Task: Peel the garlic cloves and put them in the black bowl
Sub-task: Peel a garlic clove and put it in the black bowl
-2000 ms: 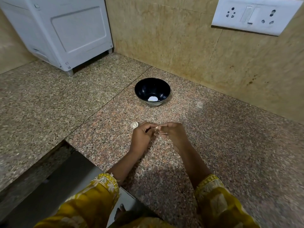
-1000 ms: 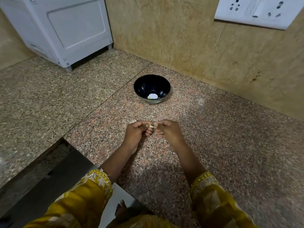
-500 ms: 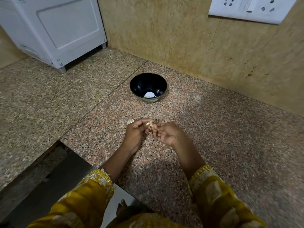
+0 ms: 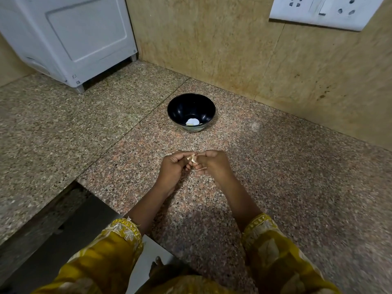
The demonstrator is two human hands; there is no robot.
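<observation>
A small pale garlic clove [image 4: 193, 158] with loose skin sits between my two hands, just above the granite counter. My left hand [image 4: 172, 167] pinches it with curled fingers from the left. My right hand [image 4: 212, 164] pinches it from the right, fingertips meeting the left hand's. The black bowl [image 4: 180, 107] stands on the counter a short way beyond my hands, near the wall. A pale peeled clove [image 4: 189, 124] lies at its bottom beside a bright white glint.
A white appliance [image 4: 70, 37] on short feet stands at the back left of the granite counter [image 4: 297, 187]. A tiled wall with a white socket plate [image 4: 326, 11] runs along the back. The counter edge drops off at the lower left.
My hands stay together on the clove, working its skin. The second clove that lay left of my left hand is now hidden. The view has shifted slightly.
</observation>
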